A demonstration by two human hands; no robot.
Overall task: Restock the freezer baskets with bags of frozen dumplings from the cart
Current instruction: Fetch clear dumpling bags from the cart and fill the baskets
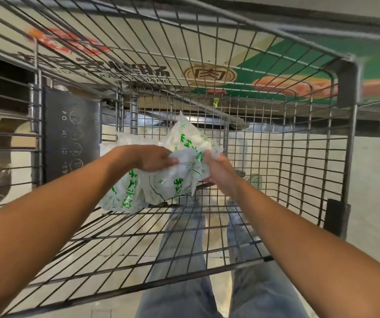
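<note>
Head view: the wire cart point(207, 237) fills your frame. Mid-frame, the dumpling bags point(161, 180) sit above its mesh floor; your left hand point(154, 158) and right hand point(218, 171) each grip their crumpled plastic.

cart point(207, 228): grey metal wire, dull sheen
bags point(161, 180): thin clear plastic, glossy, crinkled, green print
panel point(71, 136): dark matt plastic
sign point(299, 72): smooth printed board, slight gloss
jeans point(179, 260): faded blue denim cloth
floor point(372, 180): pale, matt
</note>
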